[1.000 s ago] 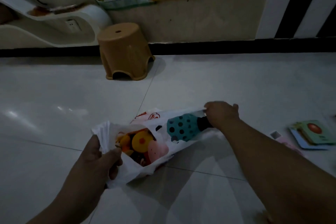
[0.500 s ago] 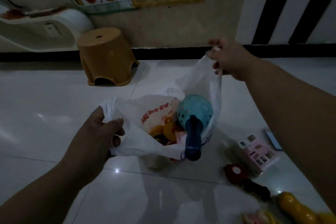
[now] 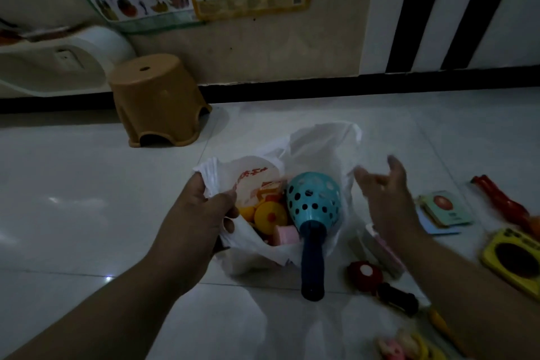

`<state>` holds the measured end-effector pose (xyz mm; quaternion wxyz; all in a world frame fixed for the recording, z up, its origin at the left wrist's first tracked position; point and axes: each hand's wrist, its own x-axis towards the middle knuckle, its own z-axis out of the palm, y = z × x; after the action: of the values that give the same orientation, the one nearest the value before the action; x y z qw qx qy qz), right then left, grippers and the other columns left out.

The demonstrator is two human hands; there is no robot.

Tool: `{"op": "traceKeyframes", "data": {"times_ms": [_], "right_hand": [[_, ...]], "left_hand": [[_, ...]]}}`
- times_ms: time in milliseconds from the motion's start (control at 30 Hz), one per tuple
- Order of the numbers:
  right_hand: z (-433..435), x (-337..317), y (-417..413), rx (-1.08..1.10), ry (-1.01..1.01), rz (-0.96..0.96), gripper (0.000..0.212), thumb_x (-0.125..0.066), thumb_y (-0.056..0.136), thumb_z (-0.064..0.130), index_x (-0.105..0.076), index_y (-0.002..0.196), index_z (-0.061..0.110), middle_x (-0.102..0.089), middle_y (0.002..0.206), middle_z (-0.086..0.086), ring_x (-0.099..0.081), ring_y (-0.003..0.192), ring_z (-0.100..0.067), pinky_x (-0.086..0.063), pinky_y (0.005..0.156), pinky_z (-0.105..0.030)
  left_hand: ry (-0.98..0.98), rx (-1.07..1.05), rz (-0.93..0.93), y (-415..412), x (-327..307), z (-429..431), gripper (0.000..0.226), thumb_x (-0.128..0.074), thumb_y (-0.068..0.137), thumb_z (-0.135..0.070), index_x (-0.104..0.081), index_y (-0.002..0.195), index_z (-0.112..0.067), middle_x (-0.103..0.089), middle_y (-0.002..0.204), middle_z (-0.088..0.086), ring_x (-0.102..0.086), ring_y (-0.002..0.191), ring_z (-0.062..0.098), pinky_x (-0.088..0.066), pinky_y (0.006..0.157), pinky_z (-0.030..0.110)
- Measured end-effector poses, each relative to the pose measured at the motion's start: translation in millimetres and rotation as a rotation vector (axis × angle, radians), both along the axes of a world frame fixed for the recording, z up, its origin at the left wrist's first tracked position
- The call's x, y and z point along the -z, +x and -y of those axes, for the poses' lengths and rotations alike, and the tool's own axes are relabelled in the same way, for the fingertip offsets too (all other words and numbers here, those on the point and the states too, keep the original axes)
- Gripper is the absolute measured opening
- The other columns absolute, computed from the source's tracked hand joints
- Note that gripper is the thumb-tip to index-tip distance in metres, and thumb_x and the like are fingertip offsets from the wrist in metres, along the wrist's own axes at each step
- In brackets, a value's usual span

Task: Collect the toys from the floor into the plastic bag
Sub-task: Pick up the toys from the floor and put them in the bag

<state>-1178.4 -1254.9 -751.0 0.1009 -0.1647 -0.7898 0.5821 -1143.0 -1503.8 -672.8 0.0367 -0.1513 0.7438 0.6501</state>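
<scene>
Shadow dulls most detail. The small toys heaped inside the plastic bag [image 3: 321, 149] read only as a yellow disc [image 3: 270, 216], a pink piece [image 3: 287, 235] and orange bits. Whatever lies under them is hidden by the bag's crumpled white wall. The bag sits on the floor [image 3: 87, 213] with its mouth open upward.

The left hand [image 3: 201, 213] grips the bag's left rim, fingers curled round a bunched fold of plastic. The right hand [image 3: 385, 193], just right of the bag, is smeared by motion. Its fingers are spread and hold nothing. Its forearm covers part of a pink box [image 3: 382, 245] lying right of the bag.

A teal perforated toy [image 3: 312, 202] has its round head inside the bag. Its dark blue handle [image 3: 312, 266] sticks out over the bag's near rim. The toy's long axis runs far to near, with the handle end pointing toward the person.

To the near right of the bag lies a red-capped toy [image 3: 365, 272] with a black grip slanting away from the bag. Farther right of the bag are picture cards [image 3: 444, 210], a red-orange toy [image 3: 502, 202] and a yellow-framed item [image 3: 508, 260] cut off by the edge. Pink and yellow toys [image 3: 409, 345] at the bottom edge are cropped and too blurred to identify. Beyond the bag to the far left, a brown stool [image 3: 157, 102] stands upright.
</scene>
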Motion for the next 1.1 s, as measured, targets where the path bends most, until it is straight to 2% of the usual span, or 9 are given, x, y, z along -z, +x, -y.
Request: {"op": "traceKeyframes", "data": {"times_ms": [133,233,367,533,667,767,900,967,1100], "right_hand": [[-15.1,84.3,55.0,-0.212,0.335,0.309,0.044,-0.057,0.090,0.027,-0.047,0.130,0.013,-0.059,0.118,-0.006,-0.056,0.099,-0.024,-0.045,0.083,-0.033],[-37.7,133.5,71.5,-0.456,0.692,0.492,0.065,-0.057,0.081,0.034,-0.040,0.140,0.014,-0.052,0.135,-0.010,-0.056,0.117,-0.030,-0.047,0.092,-0.034],[-48.2,147.6,83.0,-0.514,0.893,0.691,0.056,-0.044,0.092,0.023,-0.028,0.145,0.016,-0.046,0.133,-0.012,-0.053,0.116,-0.028,-0.043,0.093,-0.031],[-43.0,145.7,86.1,-0.451,0.814,0.679,0.055,-0.029,0.091,0.027,-0.025,0.145,0.014,-0.051,0.131,-0.013,-0.053,0.118,-0.026,-0.043,0.094,-0.030],[-33.8,129.9,85.1,-0.251,0.645,0.417,0.055,-0.053,0.087,0.017,-0.039,0.140,0.021,-0.048,0.136,-0.010,-0.051,0.121,-0.028,-0.043,0.095,-0.032],[-29.2,130.1,73.2,-0.354,0.721,0.220,0.064,-0.060,0.085,0.020,-0.036,0.144,0.027,-0.031,0.151,-0.007,-0.040,0.133,-0.028,-0.039,0.101,-0.031],[-26.4,149.7,61.2,-0.563,0.848,0.610,0.081,-0.066,0.081,0.037,-0.020,0.148,0.030,-0.033,0.140,-0.018,-0.047,0.122,-0.032,-0.044,0.096,-0.033],[-25.9,153.4,57.1,-0.564,0.855,0.615,0.055,-0.055,0.088,0.042,-0.039,0.137,0.023,-0.044,0.129,-0.018,-0.054,0.111,-0.031,-0.046,0.090,-0.031],[-29.9,140.8,48.0,-0.396,0.324,0.571,0.031,-0.060,0.090,0.027,-0.060,0.117,0.012,-0.066,0.109,-0.012,-0.064,0.096,-0.024,-0.051,0.079,-0.030]], "left_hand": [[-0.029,0.016,0.013,2.6,3.4,3.6,0.049,-0.051,0.094,-0.020,-0.039,0.138,-0.037,-0.059,0.079,0.007,-0.050,0.061,0.017,-0.054,0.082,0.052],[-0.061,0.032,0.026,7.6,8.7,5.2,0.049,-0.052,0.093,-0.019,-0.039,0.137,-0.039,-0.060,0.082,0.010,-0.050,0.063,0.019,-0.053,0.083,0.055],[-0.049,0.032,0.037,13.6,10.4,8.5,0.048,-0.052,0.092,-0.018,-0.041,0.134,-0.041,-0.061,0.089,0.013,-0.053,0.067,0.021,-0.052,0.084,0.058],[-0.061,0.028,0.025,19.6,8.9,13.0,0.046,-0.050,0.093,-0.016,-0.042,0.133,-0.037,-0.061,0.095,0.014,-0.059,0.082,0.031,-0.054,0.080,0.055],[-0.055,0.028,0.017,22.4,12.2,17.0,0.046,-0.049,0.094,-0.016,-0.042,0.136,-0.035,-0.059,0.091,0.014,-0.055,0.072,0.025,-0.053,0.079,0.053],[-0.024,0.026,0.027,22.6,13.3,16.6,0.048,-0.048,0.094,-0.015,-0.042,0.137,-0.036,-0.060,0.094,0.014,-0.056,0.074,0.025,-0.053,0.074,0.049],[-0.024,0.017,0.011,22.9,12.5,11.2,0.036,-0.048,0.094,-0.014,-0.048,0.123,-0.036,-0.056,0.083,0.006,-0.053,0.065,0.018,-0.049,0.063,0.040],[-0.029,0.014,-0.002,23.8,11.2,11.7,0.034,-0.048,0.093,-0.013,-0.050,0.120,-0.035,-0.056,0.078,0.007,-0.052,0.062,0.019,-0.048,0.062,0.038],[-0.055,0.001,-0.014,25.3,12.0,18.5,0.038,-0.048,0.093,-0.014,-0.050,0.126,-0.032,-0.056,0.075,0.009,-0.052,0.061,0.020,-0.048,0.062,0.039]]}}
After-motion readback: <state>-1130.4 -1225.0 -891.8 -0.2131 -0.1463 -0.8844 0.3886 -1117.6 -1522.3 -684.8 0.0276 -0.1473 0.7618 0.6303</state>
